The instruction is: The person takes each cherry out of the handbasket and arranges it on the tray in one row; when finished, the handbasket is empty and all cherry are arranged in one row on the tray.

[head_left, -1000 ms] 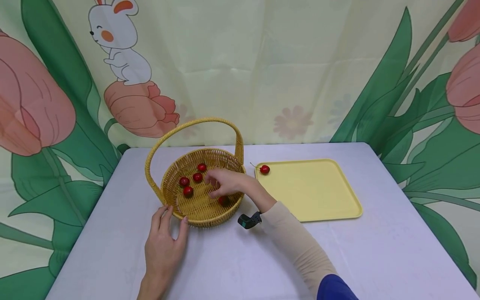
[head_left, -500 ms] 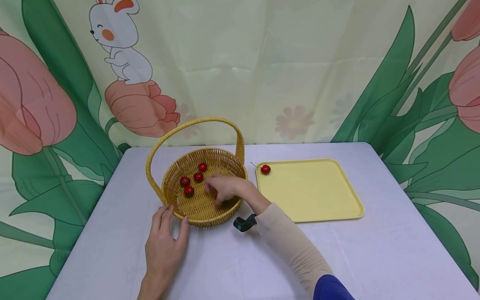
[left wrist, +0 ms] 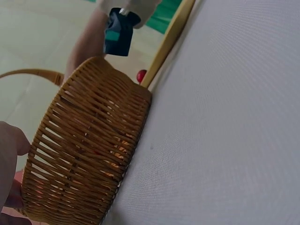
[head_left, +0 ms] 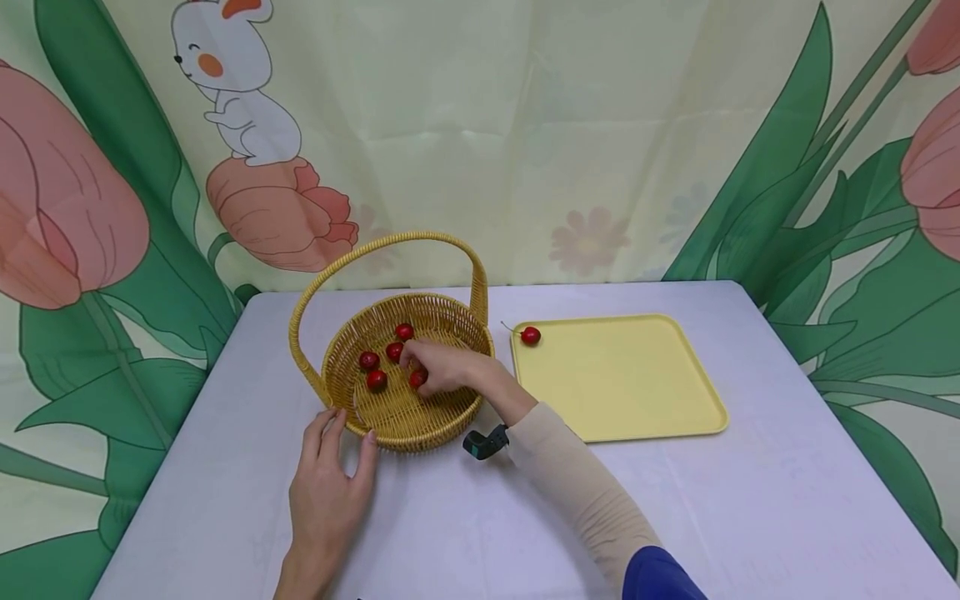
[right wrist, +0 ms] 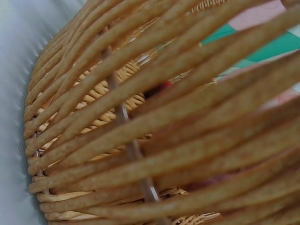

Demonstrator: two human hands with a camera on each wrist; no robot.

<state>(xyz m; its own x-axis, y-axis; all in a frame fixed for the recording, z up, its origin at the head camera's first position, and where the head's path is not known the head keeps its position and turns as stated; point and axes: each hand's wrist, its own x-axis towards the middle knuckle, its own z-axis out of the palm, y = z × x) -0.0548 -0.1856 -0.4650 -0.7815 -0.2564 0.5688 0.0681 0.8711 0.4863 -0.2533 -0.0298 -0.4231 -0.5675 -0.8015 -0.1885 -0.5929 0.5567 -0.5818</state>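
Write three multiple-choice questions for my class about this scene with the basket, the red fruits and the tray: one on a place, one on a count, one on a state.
1. Where does the lone red fruit outside the basket lie?
A. at the tray's far left corner
B. in the middle of the table
C. on the basket's handle

2. How many red fruits show inside the basket?
A. two
B. five
C. eight

3. What is the right hand doing?
A. lying flat on the tray
B. pinching a fruit in the basket
C. gripping the handle

Answers:
1. A: the lone red fruit sits at the far left corner of the yellow tray.
2. B: the head view shows four loose fruits plus the pinched fruit inside the basket.
3. B: the right hand has its fingers curled round that fruit, while the left hand rests against the basket's near rim.
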